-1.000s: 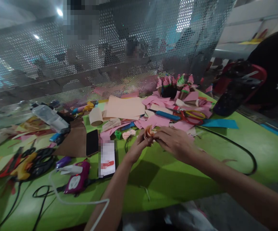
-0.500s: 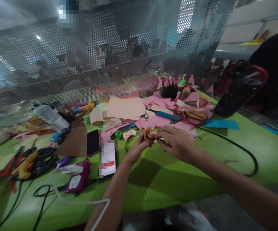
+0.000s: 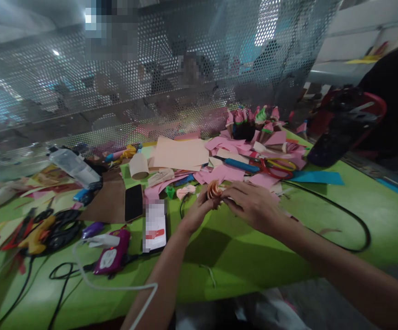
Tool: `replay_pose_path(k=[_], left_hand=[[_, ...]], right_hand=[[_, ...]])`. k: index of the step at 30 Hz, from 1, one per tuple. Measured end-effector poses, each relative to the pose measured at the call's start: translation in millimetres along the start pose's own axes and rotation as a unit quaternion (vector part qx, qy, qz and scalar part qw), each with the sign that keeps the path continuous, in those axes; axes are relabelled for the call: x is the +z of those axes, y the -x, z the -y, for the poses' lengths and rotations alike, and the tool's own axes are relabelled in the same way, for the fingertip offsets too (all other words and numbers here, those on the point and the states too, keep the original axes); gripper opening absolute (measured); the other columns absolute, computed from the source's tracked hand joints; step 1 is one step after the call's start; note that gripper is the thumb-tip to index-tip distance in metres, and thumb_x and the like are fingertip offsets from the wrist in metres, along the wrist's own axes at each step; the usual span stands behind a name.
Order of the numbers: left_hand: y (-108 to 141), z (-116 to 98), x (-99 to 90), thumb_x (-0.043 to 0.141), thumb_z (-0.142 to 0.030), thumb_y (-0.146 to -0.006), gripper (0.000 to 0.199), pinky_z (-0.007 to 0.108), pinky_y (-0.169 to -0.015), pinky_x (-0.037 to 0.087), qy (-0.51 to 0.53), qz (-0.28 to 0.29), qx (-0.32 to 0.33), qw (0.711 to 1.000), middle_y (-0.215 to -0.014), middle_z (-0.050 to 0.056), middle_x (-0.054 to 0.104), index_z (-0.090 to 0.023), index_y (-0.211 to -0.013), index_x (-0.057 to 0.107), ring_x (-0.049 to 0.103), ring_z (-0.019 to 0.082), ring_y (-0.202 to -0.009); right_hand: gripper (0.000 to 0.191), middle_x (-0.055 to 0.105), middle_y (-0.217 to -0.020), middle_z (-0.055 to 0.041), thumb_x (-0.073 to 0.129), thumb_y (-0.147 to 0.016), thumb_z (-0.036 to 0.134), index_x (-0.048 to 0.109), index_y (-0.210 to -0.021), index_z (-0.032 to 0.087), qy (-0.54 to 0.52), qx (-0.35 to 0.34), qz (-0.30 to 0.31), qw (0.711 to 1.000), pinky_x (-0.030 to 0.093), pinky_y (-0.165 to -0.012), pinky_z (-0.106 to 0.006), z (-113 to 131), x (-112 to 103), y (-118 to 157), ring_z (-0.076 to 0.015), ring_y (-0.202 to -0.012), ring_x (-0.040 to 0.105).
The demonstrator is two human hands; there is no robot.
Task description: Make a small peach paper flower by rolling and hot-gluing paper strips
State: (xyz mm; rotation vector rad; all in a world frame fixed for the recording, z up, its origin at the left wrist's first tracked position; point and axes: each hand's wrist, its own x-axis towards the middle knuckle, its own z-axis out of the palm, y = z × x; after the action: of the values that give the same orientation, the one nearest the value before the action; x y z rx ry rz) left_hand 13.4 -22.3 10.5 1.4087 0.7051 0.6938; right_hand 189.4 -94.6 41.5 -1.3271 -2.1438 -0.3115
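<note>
Curled closed, the bare left hand [image 3: 196, 214] grips a ruffled peach paper rosette [image 3: 214, 189] above the smooth green tabletop [image 3: 247, 261], the bare right hand [image 3: 252, 201] bent at its edge, pinching or not I can't tell, with pink paper scraps [image 3: 219, 174] strewn beyond.

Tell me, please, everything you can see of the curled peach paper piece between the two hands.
The curled peach paper piece looks thin and layered, with several ridged edges curving round in a ruffled, rosette-like form, shading to orange in its folds. It is held up over the green table. The left hand grips it; the right hand has its fingertips at its right side, though whether they touch is unclear. Fingers hide part of its lower edge.
</note>
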Motion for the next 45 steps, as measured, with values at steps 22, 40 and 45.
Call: replay_pose_path(k=[22,40,45], left_hand=[[3,-6,6.5,0.064,-0.046,-0.081,0.043,0.029,-0.087,0.043,-0.042,-0.011,0.015,0.999,-0.101,0.002,0.053,-0.022,-0.116,0.055,0.048,0.016,-0.092],[8,-11,11.1,0.061,-0.042,-0.084,0.046,0.032,-0.097,0.041,-0.064,0.016,0.026,0.997,-0.118,0.006,0.058,-0.022,-0.124,0.051,0.051,0.02,-0.109],[7,-10,11.3,0.051,-0.035,-0.085,0.039,0.031,-0.085,0.043,-0.079,0.01,0.017,0.997,-0.106,0.004,0.058,-0.021,-0.121,0.052,0.051,0.017,-0.092]], right_hand=[[0.012,0.07,-0.084,-0.0069,0.054,-0.093,0.015,0.064,-0.088,0.019,-0.016,0.034,-0.104,0.994,0.045,-0.064,-0.031,9,17,7,-0.0187,-0.073,0.062],[0.021,0.074,-0.088,-0.0055,0.056,-0.09,0.013,0.073,-0.099,0.023,-0.253,0.09,-0.082,0.96,0.054,-0.072,-0.033,6,12,9,-0.0199,-0.081,0.068],[0.02,0.075,-0.089,-0.005,0.057,-0.091,0.015,0.073,-0.097,0.024,-0.231,0.099,-0.1,0.963,0.054,-0.073,-0.032,4,9,9,-0.0199,-0.083,0.07]])
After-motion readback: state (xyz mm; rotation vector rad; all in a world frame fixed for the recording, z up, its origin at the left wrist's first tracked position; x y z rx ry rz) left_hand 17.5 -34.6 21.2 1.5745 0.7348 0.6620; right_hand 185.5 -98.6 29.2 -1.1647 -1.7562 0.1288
